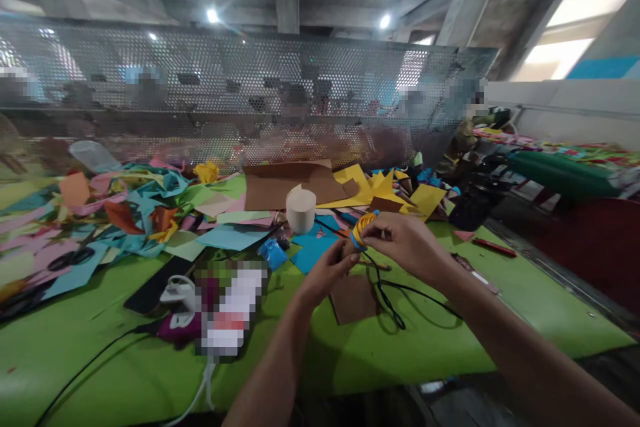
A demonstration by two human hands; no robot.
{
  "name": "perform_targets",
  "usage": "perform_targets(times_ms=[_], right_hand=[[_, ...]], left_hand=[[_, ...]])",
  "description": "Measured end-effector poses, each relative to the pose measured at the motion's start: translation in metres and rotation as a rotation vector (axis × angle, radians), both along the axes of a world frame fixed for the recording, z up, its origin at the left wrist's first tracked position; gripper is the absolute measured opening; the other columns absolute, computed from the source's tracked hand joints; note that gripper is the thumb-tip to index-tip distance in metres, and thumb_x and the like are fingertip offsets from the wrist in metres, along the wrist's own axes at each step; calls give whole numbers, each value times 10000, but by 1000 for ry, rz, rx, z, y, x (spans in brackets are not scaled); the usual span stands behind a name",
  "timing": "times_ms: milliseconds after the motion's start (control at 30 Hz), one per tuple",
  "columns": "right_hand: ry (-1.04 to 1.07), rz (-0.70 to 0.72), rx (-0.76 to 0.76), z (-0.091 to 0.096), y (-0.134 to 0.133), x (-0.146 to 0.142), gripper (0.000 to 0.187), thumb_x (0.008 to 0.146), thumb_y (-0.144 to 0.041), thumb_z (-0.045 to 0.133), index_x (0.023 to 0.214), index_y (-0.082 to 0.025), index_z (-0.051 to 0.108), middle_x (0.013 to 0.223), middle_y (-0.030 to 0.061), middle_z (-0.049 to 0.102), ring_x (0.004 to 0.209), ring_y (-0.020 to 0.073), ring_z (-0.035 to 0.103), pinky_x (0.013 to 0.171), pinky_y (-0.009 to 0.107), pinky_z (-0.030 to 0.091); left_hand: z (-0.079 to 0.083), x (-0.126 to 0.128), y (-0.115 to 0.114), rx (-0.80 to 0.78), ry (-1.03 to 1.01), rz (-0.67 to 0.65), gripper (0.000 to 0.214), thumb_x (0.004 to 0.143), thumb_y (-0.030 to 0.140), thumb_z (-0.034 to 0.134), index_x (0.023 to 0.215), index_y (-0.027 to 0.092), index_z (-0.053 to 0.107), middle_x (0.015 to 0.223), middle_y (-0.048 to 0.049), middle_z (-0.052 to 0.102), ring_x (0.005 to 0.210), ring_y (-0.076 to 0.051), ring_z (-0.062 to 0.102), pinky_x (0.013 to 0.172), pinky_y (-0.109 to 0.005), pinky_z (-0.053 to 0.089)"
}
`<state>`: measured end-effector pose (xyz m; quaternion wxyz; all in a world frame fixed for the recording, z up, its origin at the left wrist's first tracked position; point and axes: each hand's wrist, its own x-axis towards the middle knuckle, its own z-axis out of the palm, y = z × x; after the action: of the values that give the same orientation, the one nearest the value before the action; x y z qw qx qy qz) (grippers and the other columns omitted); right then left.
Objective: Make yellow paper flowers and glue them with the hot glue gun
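Over the middle of the green table I hold a small paper craft piece (pixel 364 229). It has yellow twisted bands on top and a blue edge at both ends; its exact kind is hard to make out. My left hand (pixel 334 265) is closed round its brown lower part. From the right, my right hand (pixel 407 240) pinches its yellow side with fingers and thumb. Below my hands lies a square of brown paper (pixel 355 300), beside a looped black cable (pixel 393 310). A white paper-like roll (pixel 301 211) stands upright just beyond my left hand, near blue paper (pixel 315 247).
Coloured paper scraps (pixel 145 200) heap along the table's left and back, with black scissors (pixel 73 259) among them. A plugged white charger (pixel 180 293) and a blurred phone-like object (pixel 233 313) sit front left. A red pen (pixel 495 247) lies right. A perforated metal screen (pixel 225 93) stands behind.
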<state>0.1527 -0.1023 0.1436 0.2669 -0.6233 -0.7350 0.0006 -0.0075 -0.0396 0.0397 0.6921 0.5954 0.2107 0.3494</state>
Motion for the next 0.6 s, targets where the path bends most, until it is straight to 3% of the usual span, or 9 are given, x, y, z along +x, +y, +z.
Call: perform_targets(times_ms=[200, 333, 600], right_hand=[[8, 70, 2, -2, 2, 0, 79, 841, -167, 674, 779, -203, 706, 797, 10, 720, 750, 164, 646, 652, 255, 410], [34, 83, 23, -5, 3, 1, 80, 856, -181, 655, 788, -205, 690, 824, 13, 718, 780, 172, 646, 685, 266, 424], [113, 3, 73, -17, 1, -6, 67, 847, -183, 643, 791, -201, 674, 849, 34, 702, 802, 198, 639, 718, 304, 435]], left_hand=[[-5, 1, 2, 2, 16, 0, 605, 700, 635, 753, 1054, 163, 616, 887, -10, 529, 782, -142, 424, 658, -240, 364], [-5, 0, 2, -7, 5, -22, 541, 727, 610, 747, 997, 166, 596, 819, 12, 491, 721, -121, 409, 622, -235, 351], [-7, 1, 1, 27, -56, -40, 453, 812, 577, 688, 926, 173, 518, 757, 34, 449, 654, -99, 406, 597, -231, 349]])
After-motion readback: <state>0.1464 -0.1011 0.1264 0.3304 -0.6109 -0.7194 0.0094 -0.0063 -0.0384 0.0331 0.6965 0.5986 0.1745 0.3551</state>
